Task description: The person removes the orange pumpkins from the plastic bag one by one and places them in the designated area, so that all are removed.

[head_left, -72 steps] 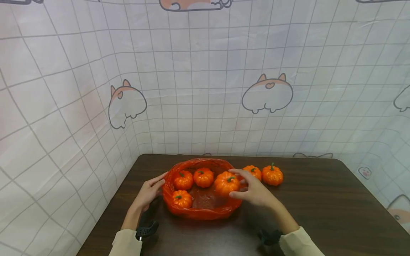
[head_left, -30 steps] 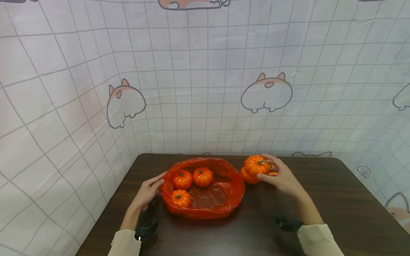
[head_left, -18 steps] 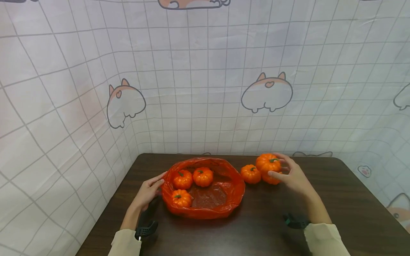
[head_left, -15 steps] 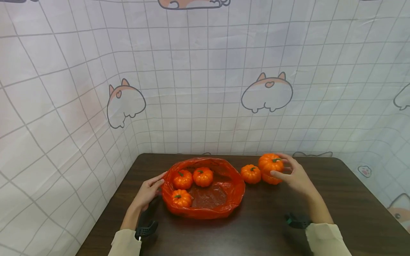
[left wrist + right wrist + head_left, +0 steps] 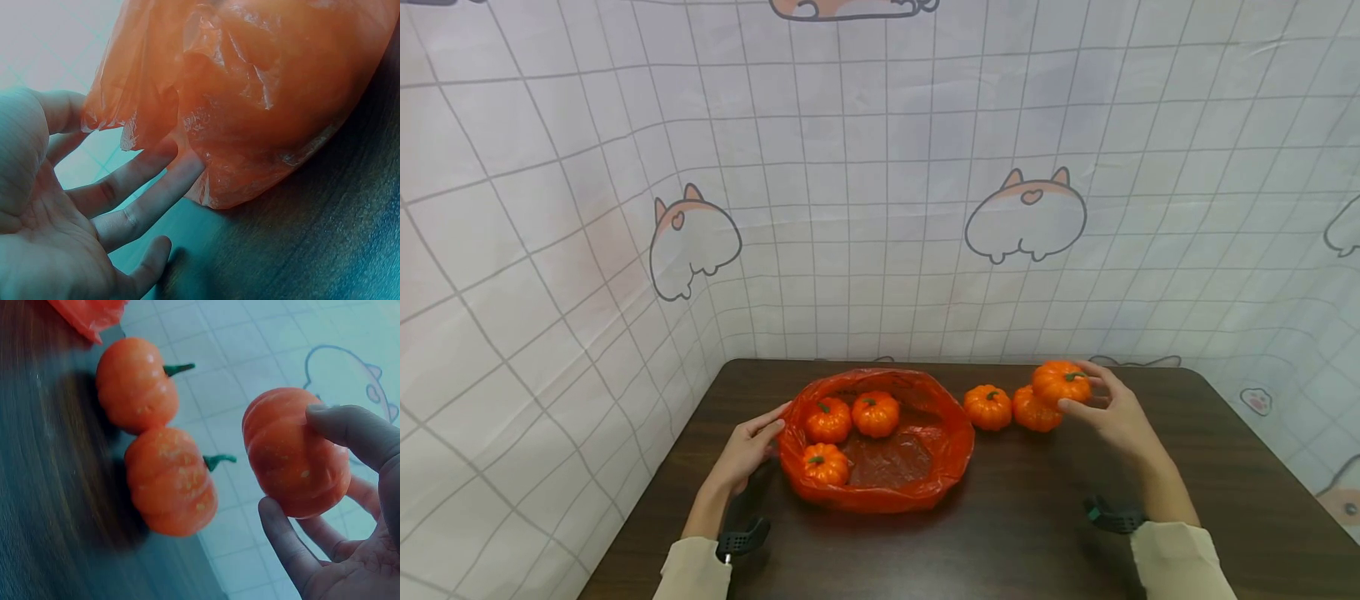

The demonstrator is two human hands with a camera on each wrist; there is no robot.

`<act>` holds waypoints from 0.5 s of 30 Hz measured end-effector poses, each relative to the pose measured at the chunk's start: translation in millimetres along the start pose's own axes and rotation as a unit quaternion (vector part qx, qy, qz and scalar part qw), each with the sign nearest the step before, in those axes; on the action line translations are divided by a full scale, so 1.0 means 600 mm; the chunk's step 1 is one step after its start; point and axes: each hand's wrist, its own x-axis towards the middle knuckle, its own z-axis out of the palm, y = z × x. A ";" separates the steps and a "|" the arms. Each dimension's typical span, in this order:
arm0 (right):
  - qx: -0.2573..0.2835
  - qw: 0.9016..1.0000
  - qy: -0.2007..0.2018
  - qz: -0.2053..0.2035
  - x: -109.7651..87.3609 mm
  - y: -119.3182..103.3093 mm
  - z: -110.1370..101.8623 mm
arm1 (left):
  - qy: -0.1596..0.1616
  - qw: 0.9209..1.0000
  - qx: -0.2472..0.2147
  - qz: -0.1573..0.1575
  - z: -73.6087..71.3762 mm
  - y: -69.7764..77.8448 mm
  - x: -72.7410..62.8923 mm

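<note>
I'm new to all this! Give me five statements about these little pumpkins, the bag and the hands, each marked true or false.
1. The right hand holds a pumpkin. True.
2. Three pumpkins sit inside the red bag. True.
3. The left hand holds a pumpkin too. False: that hand is at the red bag's left side, touching it.
4. Two pumpkins rest side by side on the table. True.
5. The held pumpkin's stem is black. False: the stem is green.

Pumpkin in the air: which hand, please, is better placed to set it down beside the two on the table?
Probably the right hand: it grips this pumpkin, close to the two pumpkins on the table. The left hand holds the red bag, on its far side from them.
</note>
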 end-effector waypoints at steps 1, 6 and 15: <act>0.001 1.000 0.001 0.002 0.000 0.003 -0.002 | 0.000 1.000 -0.001 0.001 0.000 0.000 0.000; 0.008 1.000 0.003 0.017 0.001 0.019 -0.010 | -0.002 1.000 -0.002 0.003 -0.001 0.001 -0.001; -0.002 0.999 0.013 0.038 -0.001 0.047 -0.022 | 0.001 1.000 0.000 0.000 -0.001 -0.002 0.002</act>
